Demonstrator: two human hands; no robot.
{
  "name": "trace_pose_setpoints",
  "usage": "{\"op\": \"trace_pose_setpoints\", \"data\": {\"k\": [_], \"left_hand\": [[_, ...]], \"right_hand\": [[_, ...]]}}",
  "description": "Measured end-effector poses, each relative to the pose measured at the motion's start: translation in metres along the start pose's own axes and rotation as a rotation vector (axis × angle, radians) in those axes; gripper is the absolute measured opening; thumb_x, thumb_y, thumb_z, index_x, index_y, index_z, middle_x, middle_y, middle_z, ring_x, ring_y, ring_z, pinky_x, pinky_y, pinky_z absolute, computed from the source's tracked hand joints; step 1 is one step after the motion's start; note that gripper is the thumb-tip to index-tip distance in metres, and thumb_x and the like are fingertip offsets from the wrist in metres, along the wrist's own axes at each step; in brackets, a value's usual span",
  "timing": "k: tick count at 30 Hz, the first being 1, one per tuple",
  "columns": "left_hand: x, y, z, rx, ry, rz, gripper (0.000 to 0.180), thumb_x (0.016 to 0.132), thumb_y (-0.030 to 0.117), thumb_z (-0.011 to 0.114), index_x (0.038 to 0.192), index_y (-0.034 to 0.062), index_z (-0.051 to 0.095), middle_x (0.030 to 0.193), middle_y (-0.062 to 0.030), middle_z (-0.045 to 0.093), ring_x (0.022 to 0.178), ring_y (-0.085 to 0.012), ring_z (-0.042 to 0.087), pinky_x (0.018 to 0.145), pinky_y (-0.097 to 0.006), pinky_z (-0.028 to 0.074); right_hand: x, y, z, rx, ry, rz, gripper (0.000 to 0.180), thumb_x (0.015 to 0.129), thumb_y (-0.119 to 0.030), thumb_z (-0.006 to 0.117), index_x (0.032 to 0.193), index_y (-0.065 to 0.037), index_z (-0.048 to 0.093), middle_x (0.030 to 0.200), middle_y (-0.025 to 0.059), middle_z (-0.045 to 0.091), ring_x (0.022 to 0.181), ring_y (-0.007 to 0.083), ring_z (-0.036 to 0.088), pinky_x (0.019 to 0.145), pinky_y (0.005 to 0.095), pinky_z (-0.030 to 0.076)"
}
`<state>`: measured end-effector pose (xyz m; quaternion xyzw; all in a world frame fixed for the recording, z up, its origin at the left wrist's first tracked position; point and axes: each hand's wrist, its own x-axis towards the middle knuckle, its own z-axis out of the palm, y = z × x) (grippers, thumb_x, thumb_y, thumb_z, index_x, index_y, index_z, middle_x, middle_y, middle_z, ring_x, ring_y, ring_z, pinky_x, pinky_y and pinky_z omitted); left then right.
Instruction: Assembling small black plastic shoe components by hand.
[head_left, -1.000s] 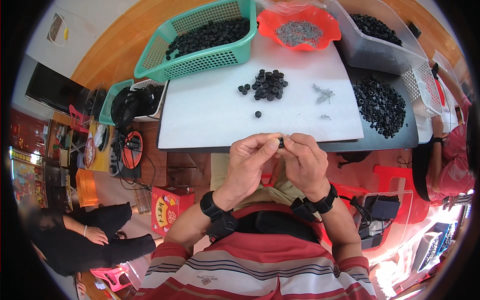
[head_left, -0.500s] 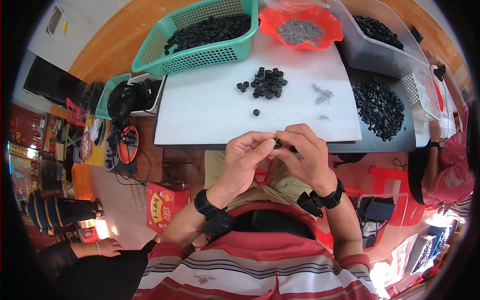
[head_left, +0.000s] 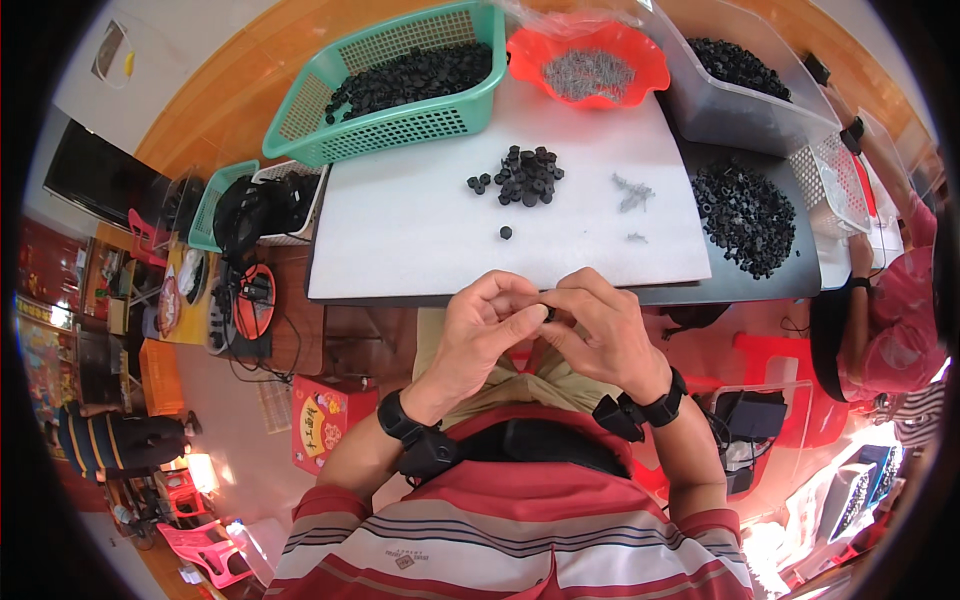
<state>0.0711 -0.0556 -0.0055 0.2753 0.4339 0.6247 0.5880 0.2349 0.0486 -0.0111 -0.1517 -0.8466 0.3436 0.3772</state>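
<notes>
My left hand (head_left: 488,335) and my right hand (head_left: 608,332) meet just off the table's near edge. Their thumbs and fingertips pinch a small black plastic part (head_left: 549,314), mostly covered by the fingers. Ahead of them, one black knob-like piece (head_left: 506,233) lies alone on the white sheet (head_left: 400,245). Beyond it is a heap of similar black pieces (head_left: 527,178), with a few more (head_left: 479,184) at its left. To the right lie a small bunch of thin grey metal pins (head_left: 632,194) and a smaller bunch (head_left: 636,238) nearer me.
Along the back stand a green basket (head_left: 400,135) of black parts, a red scalloped bowl (head_left: 520,65) of metal pins and a clear bin (head_left: 755,125) of black parts. Small black rings (head_left: 745,218) are heaped at the right. A person in pink (head_left: 895,340) sits far right.
Both hands have come slightly lower in the view, still pinching the small part together. The view has shifted a little. The person in black at lower left is gone from view; a pink chair shows there.
</notes>
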Motion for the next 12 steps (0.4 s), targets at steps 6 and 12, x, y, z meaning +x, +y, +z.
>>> {"op": "trace_pose_setpoints", "data": {"k": [6,12], "left_hand": [[-0.007,0.001,-0.012,0.056,0.026,0.079,0.025,0.097,0.008,0.072,0.120,-0.0008,0.066,0.106,-0.0081,0.072,0.091,-0.0114,0.069,0.082,-0.026,0.059],[-0.010,0.005,-0.021,0.051,0.027,0.061,0.022,0.100,0.008,0.067,0.119,-0.0008,0.069,0.109,-0.0118,0.073,0.096,-0.0172,0.073,0.084,-0.033,0.062]], "right_hand": [[-0.001,-0.003,-0.010,-0.014,-0.014,0.061,0.021,0.082,-0.011,0.081,0.101,-0.006,0.072,0.091,0.0084,0.067,0.069,0.0271,0.067,0.059,0.0361,0.055],[-0.003,0.020,-0.054,-0.412,0.204,0.137,0.017,0.082,-0.004,0.079,0.098,-0.004,0.073,0.093,0.0136,0.070,0.076,0.0308,0.072,0.064,0.0369,0.059]]}}
